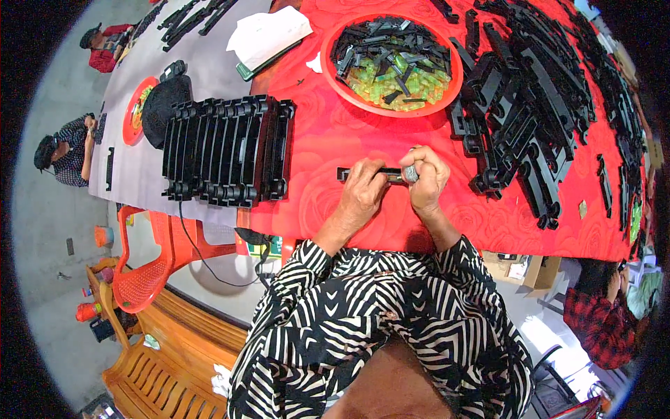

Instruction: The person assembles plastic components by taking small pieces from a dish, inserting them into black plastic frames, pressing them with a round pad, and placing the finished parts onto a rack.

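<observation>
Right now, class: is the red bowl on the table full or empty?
Partly full. The red bowl holds a heap of small black parts over yellow-green pieces, below its rim.

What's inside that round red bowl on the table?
The red bowl holds small black plastic strips piled over translucent yellow-green pieces. The pile covers the bowl's bottom, so anything beneath stays hidden.

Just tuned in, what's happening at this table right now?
A person in a black-and-white striped top holds a slim black plastic bar over the red tablecloth with both hands. The left hand has its grip on the bar; the right hand presses a small grey piece to its end. A red bowl of small black and green parts sits beyond, a row of stacked black frames stands left, and loose black frames pile right.
</observation>
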Demonstrator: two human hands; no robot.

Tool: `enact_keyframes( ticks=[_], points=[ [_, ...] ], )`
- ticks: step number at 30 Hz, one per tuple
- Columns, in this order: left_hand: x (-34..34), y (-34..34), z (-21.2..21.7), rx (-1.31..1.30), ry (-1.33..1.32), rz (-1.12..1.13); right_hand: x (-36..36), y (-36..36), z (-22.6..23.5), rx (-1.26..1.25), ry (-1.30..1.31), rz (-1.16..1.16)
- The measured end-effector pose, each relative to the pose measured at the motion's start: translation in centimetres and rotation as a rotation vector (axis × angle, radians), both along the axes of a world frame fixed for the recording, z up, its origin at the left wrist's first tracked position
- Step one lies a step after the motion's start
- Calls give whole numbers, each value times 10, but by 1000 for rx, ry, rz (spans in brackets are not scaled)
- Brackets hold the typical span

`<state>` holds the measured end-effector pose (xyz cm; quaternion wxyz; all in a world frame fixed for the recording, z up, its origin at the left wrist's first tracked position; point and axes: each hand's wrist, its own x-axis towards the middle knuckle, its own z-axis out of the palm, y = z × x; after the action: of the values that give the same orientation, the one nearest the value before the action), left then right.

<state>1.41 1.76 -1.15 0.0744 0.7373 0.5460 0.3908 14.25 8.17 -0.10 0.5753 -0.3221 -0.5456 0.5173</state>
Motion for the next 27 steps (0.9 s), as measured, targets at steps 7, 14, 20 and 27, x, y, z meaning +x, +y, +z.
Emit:
enact_keyframes(
  ticks=[7, 14, 20, 27],
  points=[
    [-2, -1, 0, -15, 31, 4, -4, -3, 10, 63, -91, 30],
    [-1, -5, -1, 53, 23, 74, -13, 1, 6, -136, 159, 94],
    [1, -1, -2, 41, -14, 92, -17, 4, 1, -37, 41, 100],
    [-4, -6, -4, 13, -43, 77, -23, 4, -7, 9, 28, 93]
  ],
)
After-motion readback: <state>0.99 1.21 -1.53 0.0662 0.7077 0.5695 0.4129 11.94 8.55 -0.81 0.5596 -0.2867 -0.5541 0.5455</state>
